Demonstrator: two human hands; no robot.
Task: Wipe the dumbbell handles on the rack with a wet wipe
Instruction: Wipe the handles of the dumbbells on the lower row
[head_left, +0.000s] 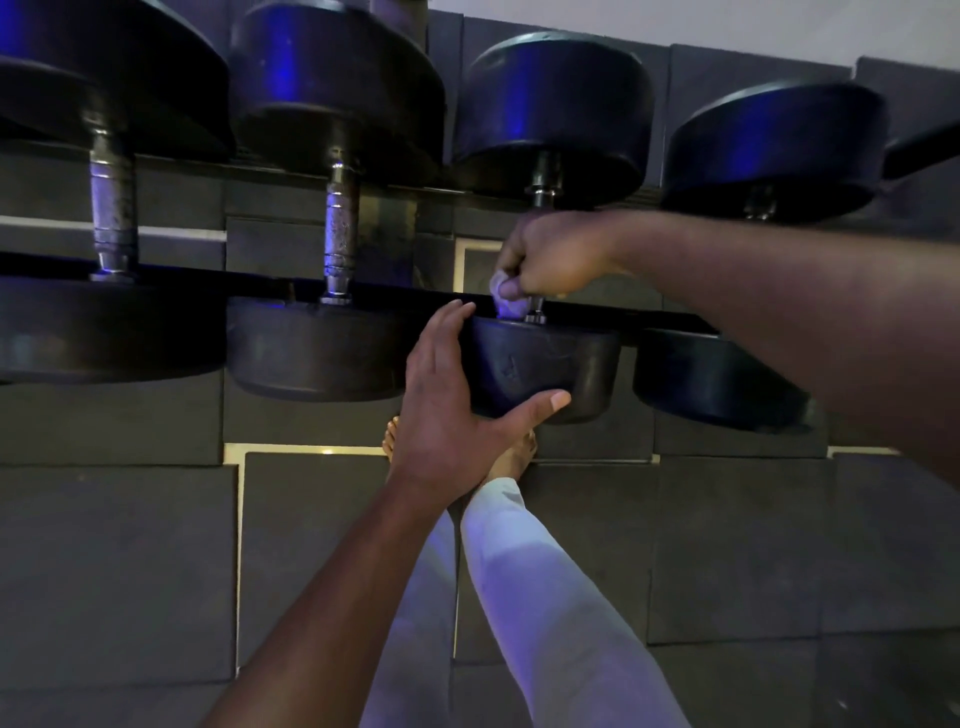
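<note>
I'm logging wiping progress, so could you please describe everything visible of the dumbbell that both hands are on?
The third dumbbell from the left lies across the rack rail, with round black rubber-looking heads and a dark metal handle. The right hand grips the handle with a pale wet wipe wrapped around it, hiding most of it. The left hand steadies the near head, thumb underneath.
</note>
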